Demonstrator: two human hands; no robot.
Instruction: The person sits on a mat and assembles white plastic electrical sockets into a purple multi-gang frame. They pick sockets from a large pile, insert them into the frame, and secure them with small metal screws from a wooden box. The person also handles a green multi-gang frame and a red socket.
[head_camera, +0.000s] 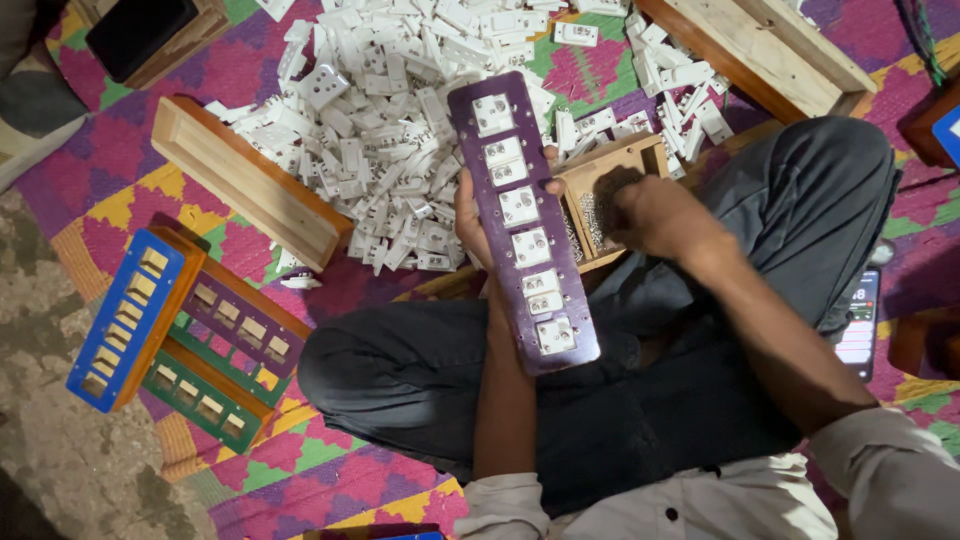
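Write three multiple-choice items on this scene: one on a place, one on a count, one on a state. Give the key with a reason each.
1. Where is the right hand?
A. In the small wooden box of tiny metal parts
B. On the phone
C. On the blue frame

2. How many white socket pieces sit in the purple board?
A. Two
B. Six
C. Ten

3. How is the purple board held?
A. Flat on the mat
B. Gripped from behind by the left hand
C. Leaning against a crate

Key: 1 A, its fingers dip into the box; 2 B, six filled slots run down the board; 3 B, fingers wrap the board's edges.
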